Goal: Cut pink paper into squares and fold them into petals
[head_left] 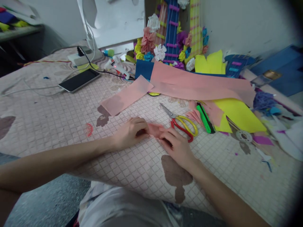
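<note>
A small piece of pink crepe paper [155, 129] lies between my two hands, low over the tablecloth. My left hand [131, 133] pinches its left end, and my right hand [176, 145] grips the right end with bent fingers. Just beyond my right hand lie scissors [176, 118] with one red and one yellow handle, blades pointing away to the left. Farther off, a flat pink paper strip [127, 96] rests at an angle. Its far corner meets a long pink sheet [201, 83]. Part of the held paper is hidden by my fingers.
A green utility knife [205, 119] lies right of the scissors, near yellow paper [241, 115] and scraps. At back left are a phone [80, 80], a power strip [84, 56] and a glue gun [119, 67] with cords. Paper-flower-decorated guitar shapes [172, 31] stand behind.
</note>
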`<state>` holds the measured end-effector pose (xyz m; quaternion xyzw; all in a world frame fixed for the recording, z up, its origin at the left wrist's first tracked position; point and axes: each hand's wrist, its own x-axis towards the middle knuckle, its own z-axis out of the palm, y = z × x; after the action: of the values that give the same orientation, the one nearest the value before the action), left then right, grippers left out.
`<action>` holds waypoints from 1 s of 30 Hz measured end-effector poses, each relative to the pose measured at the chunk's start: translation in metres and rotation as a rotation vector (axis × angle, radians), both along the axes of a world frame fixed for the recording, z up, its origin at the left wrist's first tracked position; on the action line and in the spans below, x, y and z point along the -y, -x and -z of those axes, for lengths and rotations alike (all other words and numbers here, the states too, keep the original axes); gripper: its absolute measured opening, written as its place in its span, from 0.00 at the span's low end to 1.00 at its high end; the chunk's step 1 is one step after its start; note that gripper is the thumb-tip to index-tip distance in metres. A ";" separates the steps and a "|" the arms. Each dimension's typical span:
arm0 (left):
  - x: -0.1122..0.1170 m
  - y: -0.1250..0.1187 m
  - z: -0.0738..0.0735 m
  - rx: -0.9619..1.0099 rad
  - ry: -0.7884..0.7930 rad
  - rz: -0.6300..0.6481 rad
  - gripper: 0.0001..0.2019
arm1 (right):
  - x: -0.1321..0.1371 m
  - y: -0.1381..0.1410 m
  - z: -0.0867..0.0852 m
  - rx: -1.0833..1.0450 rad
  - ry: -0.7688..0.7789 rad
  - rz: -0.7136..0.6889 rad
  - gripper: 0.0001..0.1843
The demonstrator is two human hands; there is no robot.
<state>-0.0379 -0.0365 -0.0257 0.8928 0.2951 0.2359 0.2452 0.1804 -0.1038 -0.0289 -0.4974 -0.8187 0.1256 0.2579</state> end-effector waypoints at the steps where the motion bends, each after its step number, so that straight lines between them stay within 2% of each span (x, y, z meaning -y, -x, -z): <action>1: 0.000 0.000 -0.001 0.005 0.004 0.000 0.05 | 0.000 0.001 -0.001 -0.012 0.018 0.015 0.03; 6: 0.001 -0.002 0.000 0.006 -0.013 -0.027 0.06 | 0.000 0.007 -0.006 0.009 0.068 0.098 0.04; 13: 0.001 -0.007 0.003 -0.016 -0.044 -0.079 0.06 | 0.000 0.011 -0.003 0.039 0.071 0.154 0.03; 22: -0.001 -0.009 0.003 0.018 -0.037 -0.087 0.05 | -0.003 0.012 0.002 0.098 0.011 0.190 0.06; 30: -0.001 -0.009 0.002 -0.013 -0.050 -0.094 0.06 | -0.003 0.011 -0.001 0.107 -0.003 0.186 0.05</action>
<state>-0.0287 -0.0354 -0.0273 0.8853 0.3322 0.2488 0.2097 0.1692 -0.1011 -0.0277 -0.5769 -0.7818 0.0732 0.2249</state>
